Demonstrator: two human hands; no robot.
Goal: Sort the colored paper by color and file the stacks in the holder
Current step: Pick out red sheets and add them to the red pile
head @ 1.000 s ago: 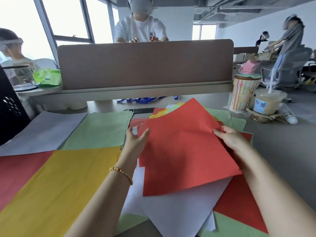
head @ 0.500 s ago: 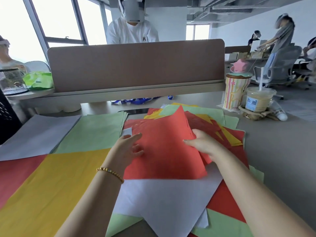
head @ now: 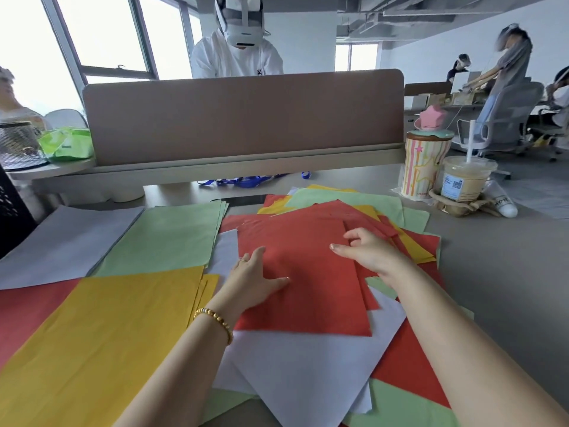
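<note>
A mixed pile of red, yellow, green and lavender sheets lies in front of me, with a red sheet (head: 308, 291) flat on top. My left hand (head: 255, 280) presses on the sheet's left part with fingers spread. My right hand (head: 368, 251) rests on its upper right part, fingers loosely extended. Sorted stacks lie to the left: grey-lavender (head: 61, 241), green (head: 160, 241), yellow (head: 101, 334) and red (head: 27, 309). A black perforated holder (head: 12, 217) shows at the far left edge.
A tan desk divider (head: 243, 118) runs across the back, with a person seated behind it. A striped cup (head: 423, 171) and an iced drink (head: 465, 183) stand at the back right. A blue lanyard (head: 246, 181) and a dark flat object (head: 240, 200) lie behind the pile.
The red sheet, held up by its edges a second ago, now lies flat on the pile. Both hands came down and rest on it.
</note>
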